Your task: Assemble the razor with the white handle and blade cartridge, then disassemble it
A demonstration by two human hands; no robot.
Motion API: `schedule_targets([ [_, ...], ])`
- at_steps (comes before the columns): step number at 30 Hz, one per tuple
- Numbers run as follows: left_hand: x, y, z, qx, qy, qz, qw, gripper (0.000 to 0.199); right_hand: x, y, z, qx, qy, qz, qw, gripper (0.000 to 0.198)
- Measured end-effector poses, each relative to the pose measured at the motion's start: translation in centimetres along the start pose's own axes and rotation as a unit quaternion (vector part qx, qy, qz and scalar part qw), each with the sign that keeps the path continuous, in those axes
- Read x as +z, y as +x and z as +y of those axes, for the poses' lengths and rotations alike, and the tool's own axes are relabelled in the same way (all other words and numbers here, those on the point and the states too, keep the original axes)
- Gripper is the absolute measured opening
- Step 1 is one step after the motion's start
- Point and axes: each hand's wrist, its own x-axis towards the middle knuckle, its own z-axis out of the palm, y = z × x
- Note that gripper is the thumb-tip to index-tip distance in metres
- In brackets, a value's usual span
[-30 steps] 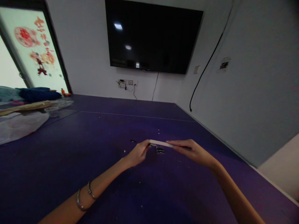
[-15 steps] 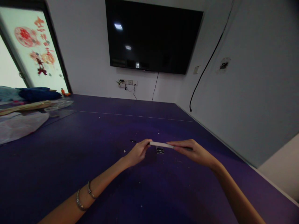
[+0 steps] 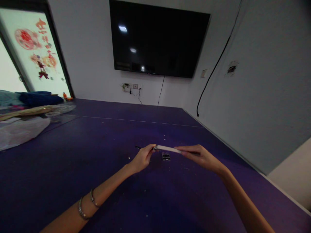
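A thin white strip-like object [image 3: 168, 149], seen nearly edge-on, is held level between my two hands just above the purple surface. My left hand [image 3: 143, 157] pinches its left end, where a small dark bit shows at the fingertips. My right hand [image 3: 199, 156] is closed on the right end, thumb below and fingers stretched along the top. Just beneath the strip lies a small dark piece with pale markings [image 3: 166, 156], too small to name. Left of it, a small black piece [image 3: 137, 147] rests by my left fingertips.
The purple surface [image 3: 116, 197] carries several tiny white scraps. At the left lie a clear plastic bag [image 3: 23, 131] and dark blue cloth [image 3: 40, 98]. A television [image 3: 159, 38] hangs on the far wall, and a black cable [image 3: 213, 69] dangles along the right wall.
The strip's left end has tilted up slightly, and more of the small dark bit shows at my left fingertips. Both hands keep their hold, nearly in place.
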Motion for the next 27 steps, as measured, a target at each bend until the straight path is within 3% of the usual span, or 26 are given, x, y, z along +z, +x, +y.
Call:
schedule_targets([
  [2,0.0,0.0,0.1,-0.001,-0.002,0.005,1.0,0.019,0.0,0.0,0.1,0.0,0.008,0.012,1.0,0.033],
  [6,-0.1,0.1,0.1,-0.006,-0.008,0.012,1.0,0.019,0.2,-0.1,-0.2,0.006,0.028,-0.041,0.999,0.03],
  [8,-0.2,0.2,0.2,-0.015,-0.012,0.012,1.0,0.02,0.4,0.0,-0.4,0.025,0.049,0.003,0.998,0.03],
  [11,-0.2,0.2,0.3,-0.029,-0.021,0.01,0.999,0.024,1.1,0.5,-0.2,0.075,0.111,0.131,0.982,0.03],
  [13,-0.1,0.2,0.4,-0.046,-0.037,0.012,0.998,0.025,2.0,1.1,0.0,0.103,0.191,0.175,0.96,0.03],
  [15,0.0,0.3,0.3,-0.072,-0.06,0.019,0.995,0.025,3.3,1.6,-0.1,0.123,0.293,0.18,0.931,0.028],
  [19,0.2,0.4,-0.3,-0.118,-0.114,0.036,0.986,0.026,6.4,2.2,-1.4,0.159,0.484,0.135,0.85,0.026],
  [22,0.2,0.5,-0.5,-0.132,-0.128,0.046,0.982,0.025,8.6,2.2,-2.8,0.165,0.568,0.096,0.801,0.024],
  [27,0.3,0.5,-0.3,-0.154,-0.099,0.045,0.982,0.022,10.7,1.8,-4.2,0.164,0.613,0.082,0.769,0.023],
])
